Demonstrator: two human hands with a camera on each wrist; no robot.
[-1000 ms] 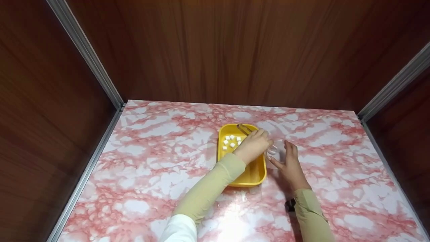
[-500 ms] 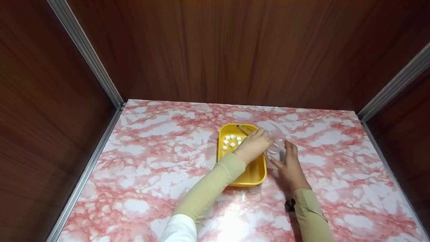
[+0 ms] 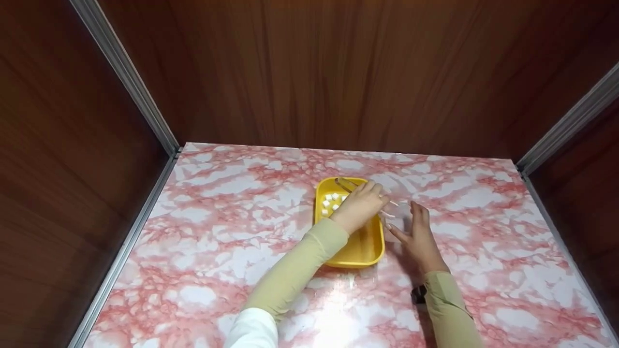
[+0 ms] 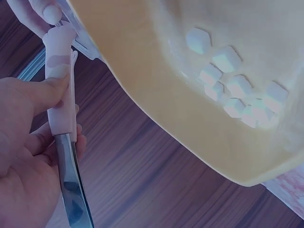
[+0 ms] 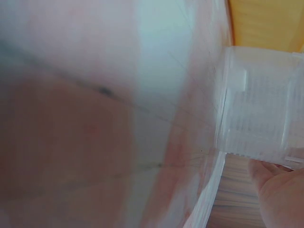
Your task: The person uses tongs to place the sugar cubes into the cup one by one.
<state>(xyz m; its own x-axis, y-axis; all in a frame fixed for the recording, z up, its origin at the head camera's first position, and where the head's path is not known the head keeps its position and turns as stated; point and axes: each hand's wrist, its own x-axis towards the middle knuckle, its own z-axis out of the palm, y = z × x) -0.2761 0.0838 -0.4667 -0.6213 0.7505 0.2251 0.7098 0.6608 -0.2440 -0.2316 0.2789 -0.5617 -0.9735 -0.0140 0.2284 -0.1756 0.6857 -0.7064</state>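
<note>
My left hand (image 3: 360,205) grips a pair of tongs (image 4: 59,99) with metal arms and pale pinkish-white ends. It hangs over the right side of a yellow tray (image 3: 355,263). The metal bend of the tongs points to the far left, while the pale tips reach over a clear plastic container (image 5: 261,104) and stand apart. Thumb and fingers of my right hand (image 3: 420,239) hold this container from its right and near sides, just right of the tray. Several white cubes (image 4: 225,59) lie grouped at the tray's far left end.
The table (image 3: 217,261) has a red and white marbled top. Dark wood-grain panels (image 3: 309,77) close it in at the back and both sides, with metal strips (image 3: 130,72) at the corners. A black object (image 3: 419,294) shows beside the right sleeve.
My left hand and the tongs have drawn back slightly to the left and away from the container, and the tips have spread. The right hand, container and tray stay nearly where they were.
</note>
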